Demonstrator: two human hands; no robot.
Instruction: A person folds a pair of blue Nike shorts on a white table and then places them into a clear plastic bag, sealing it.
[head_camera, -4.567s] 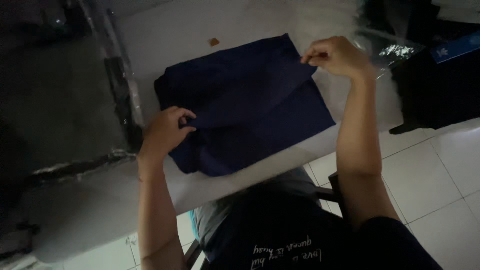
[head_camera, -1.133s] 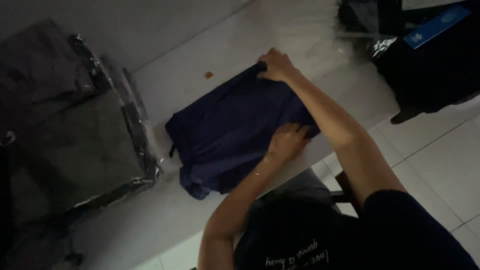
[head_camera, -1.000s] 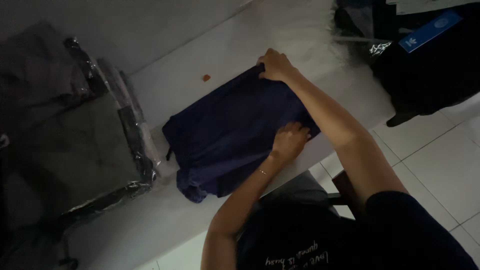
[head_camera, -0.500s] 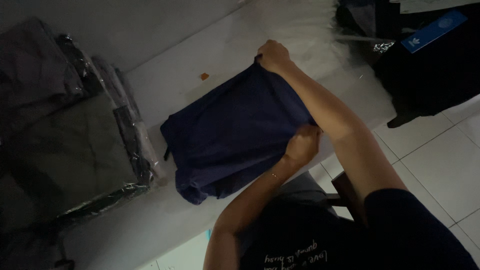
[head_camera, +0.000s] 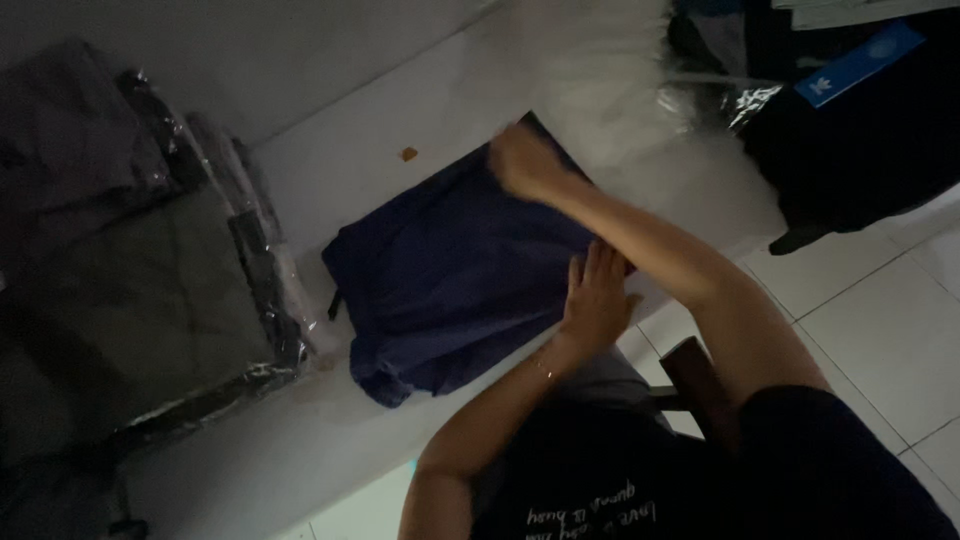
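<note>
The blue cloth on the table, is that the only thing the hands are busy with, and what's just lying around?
In use:
- dark blue cloth, folded flat
- left hand, pressing its near edge
- right hand, on its far edge

Lying about:
- plastic-wrapped dark garments
- small brown scrap
- black bag
- white table

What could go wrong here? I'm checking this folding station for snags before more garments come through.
The dark blue garment reaches the table's near edge under the left hand, so a push might slide it off. A small brown scrap lies close to the cloth and could get folded in. The plastic-wrapped stack sits close against the garment's other side, leaving little room. The dim light may hide creases; the right hand is blurred.
</note>
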